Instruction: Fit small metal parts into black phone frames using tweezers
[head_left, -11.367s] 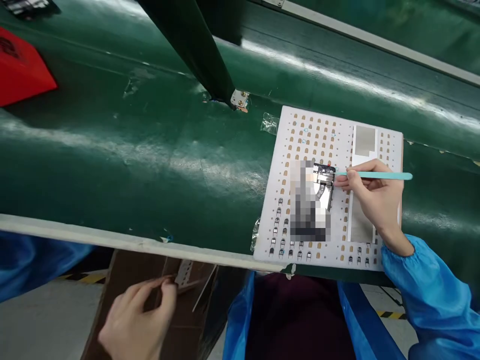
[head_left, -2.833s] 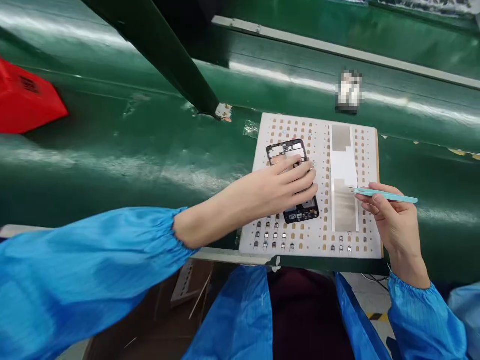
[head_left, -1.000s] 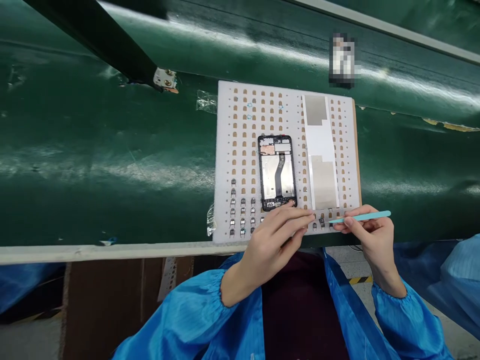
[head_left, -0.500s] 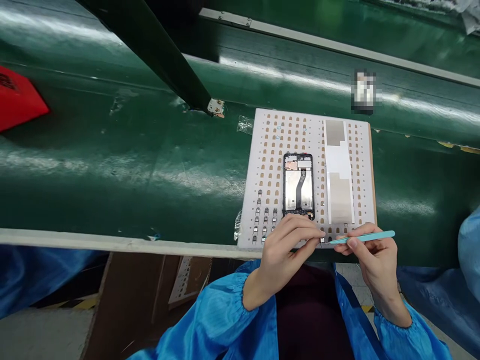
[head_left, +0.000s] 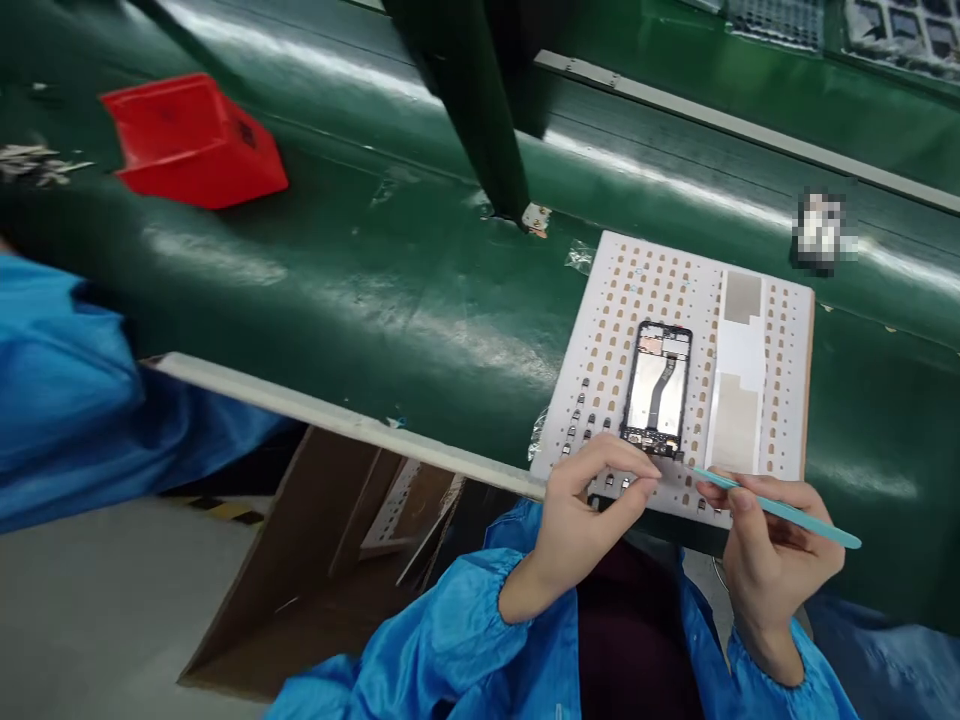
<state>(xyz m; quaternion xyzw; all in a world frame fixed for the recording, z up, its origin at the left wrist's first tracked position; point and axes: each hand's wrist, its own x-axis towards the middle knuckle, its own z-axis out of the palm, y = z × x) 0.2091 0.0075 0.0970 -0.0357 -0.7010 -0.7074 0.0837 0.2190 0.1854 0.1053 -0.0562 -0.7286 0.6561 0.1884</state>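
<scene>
A phone frame (head_left: 643,392) with a dark ribbon cable down its middle lies on a white foam board (head_left: 592,310) full of small slots. My left hand (head_left: 592,510) is at its bottom edge, thumb and forefinger pinched; what is between them, if anything, is too small to make out. In my right hand (head_left: 780,535) is a pair of teal tweezers (head_left: 799,515), pointing left toward the phone frame's lower right corner. Close to the tip sits a tiny dark part (head_left: 679,456). Small metal parts (head_left: 577,412) fill several slots at the board's lower left.
A silver-and-white adhesive sheet (head_left: 739,345) lies on the board's right side. Behind stands a dark green post (head_left: 487,120). On the green bench are a red bin (head_left: 199,145) and plastic scraps (head_left: 580,256). Another person's blue sleeve (head_left: 67,380) reaches in at left.
The view has swung left, bringing the red bin and another person's sleeve into sight. Both hands have moved from the slots near the board's front edge up to the phone frame's bottom edge.
</scene>
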